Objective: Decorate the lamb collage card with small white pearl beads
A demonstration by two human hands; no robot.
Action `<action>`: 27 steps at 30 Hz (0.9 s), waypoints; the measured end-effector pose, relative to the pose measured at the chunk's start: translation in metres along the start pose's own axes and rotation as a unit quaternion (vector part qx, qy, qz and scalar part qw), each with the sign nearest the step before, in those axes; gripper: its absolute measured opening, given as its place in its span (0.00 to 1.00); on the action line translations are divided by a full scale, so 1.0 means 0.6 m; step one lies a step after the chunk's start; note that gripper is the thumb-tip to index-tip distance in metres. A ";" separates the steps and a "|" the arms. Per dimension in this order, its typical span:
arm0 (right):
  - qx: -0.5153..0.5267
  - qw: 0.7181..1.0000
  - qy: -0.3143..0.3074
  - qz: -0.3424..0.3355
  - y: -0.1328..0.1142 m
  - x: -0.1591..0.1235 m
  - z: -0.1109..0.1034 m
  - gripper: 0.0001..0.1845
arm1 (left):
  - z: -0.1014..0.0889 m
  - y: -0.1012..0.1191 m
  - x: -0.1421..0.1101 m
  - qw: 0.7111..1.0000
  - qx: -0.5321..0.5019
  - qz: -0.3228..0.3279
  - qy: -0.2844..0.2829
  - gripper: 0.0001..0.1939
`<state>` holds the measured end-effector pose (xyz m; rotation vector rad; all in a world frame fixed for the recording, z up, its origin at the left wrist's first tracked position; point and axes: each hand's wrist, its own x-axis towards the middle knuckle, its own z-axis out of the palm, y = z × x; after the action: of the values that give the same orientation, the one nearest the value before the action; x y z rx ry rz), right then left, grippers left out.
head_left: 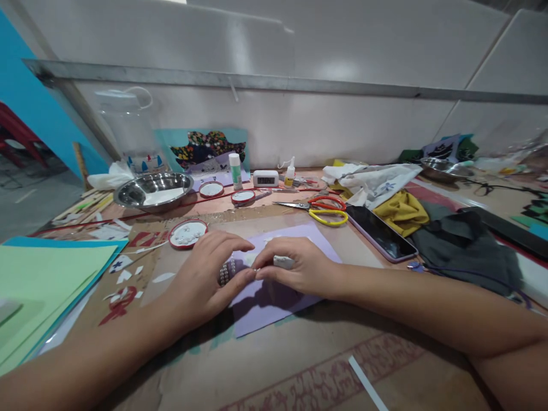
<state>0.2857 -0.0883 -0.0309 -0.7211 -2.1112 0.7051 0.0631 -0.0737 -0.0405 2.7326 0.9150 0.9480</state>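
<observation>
My left hand [209, 274] curves over a lilac sheet of paper [257, 317]. Silvery, pearl-like strings of beads [226, 271] show in its curl, between forefinger and thumb; its other fingertips are hidden. Opposite it, my right hand [302, 265] is closed in a pinch, its thumb and forefinger tips meeting my left thumb. A tiny shiny bit [256, 270] shows at that meeting point, too small to name. Inside the curl of my right fingers sits a whitish piece [283, 262], partly covered. Beyond my left hand lies a red-rimmed round lid [187, 234] with small white bits.
Open scissors [327, 210] and a phone [381, 233] lie right of the hands. Behind stand a steel bowl [154, 191], a glue stick [235, 171], a small clock [265, 178] and a small bottle [290, 174]. Green paper sheets [51, 285] are stacked at left.
</observation>
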 end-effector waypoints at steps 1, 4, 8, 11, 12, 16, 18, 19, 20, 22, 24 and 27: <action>0.000 1.000 -0.005 -0.008 0.001 -0.001 -0.001 0.04 | 0.000 0.000 0.000 1.000 -0.001 -0.003 -0.006 0.14; 0.002 0.999 -0.016 -0.030 0.003 -0.001 -0.004 0.04 | 0.000 0.000 0.001 1.000 -0.005 -0.005 -0.016 0.14; -0.020 0.999 -0.014 -0.025 0.004 -0.001 -0.003 0.06 | -0.001 -0.005 0.003 0.999 -0.004 -0.015 -0.035 0.14; -0.041 0.999 -0.002 -0.018 0.003 -0.003 0.005 0.06 | 0.001 -0.012 0.003 0.998 -0.003 -0.026 -0.056 0.15; -0.046 0.999 0.001 -0.019 0.001 -0.002 0.007 0.05 | 0.002 -0.015 0.002 0.998 -0.006 -0.025 -0.060 0.16; -0.065 0.998 0.006 -0.012 -0.004 0.008 -0.011 0.06 | 0.005 -0.022 0.002 0.997 -0.010 -0.018 -0.077 0.24; -0.091 0.996 0.000 0.003 0.001 0.018 -0.036 0.07 | 0.005 -0.022 0.004 0.995 0.008 -0.034 -0.094 0.25; -0.108 0.994 -0.006 0.020 0.008 0.023 -0.050 0.07 | 0.005 -0.022 0.006 0.993 0.016 -0.044 -0.104 0.23; -0.122 0.991 -0.020 0.043 0.017 0.027 -0.064 0.07 | 0.005 -0.021 0.008 0.992 0.022 -0.052 -0.114 0.22; -0.151 0.983 -0.051 0.093 0.042 0.032 -0.085 0.07 | 0.005 -0.021 0.010 0.989 0.023 -0.062 -0.129 0.20; -0.189 0.974 -0.066 0.102 0.070 0.030 -0.096 0.06 | 0.006 -0.021 0.012 0.989 0.021 -0.063 -0.133 0.19; -0.247 0.965 -0.080 0.037 0.102 0.021 -0.095 0.06 | 0.007 -0.024 0.012 0.989 0.018 -0.062 -0.133 0.18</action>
<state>0.3403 -0.0241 -0.0354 -1.0433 -2.4515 0.2748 0.0626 -0.0574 -0.0444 2.7044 1.0434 0.5346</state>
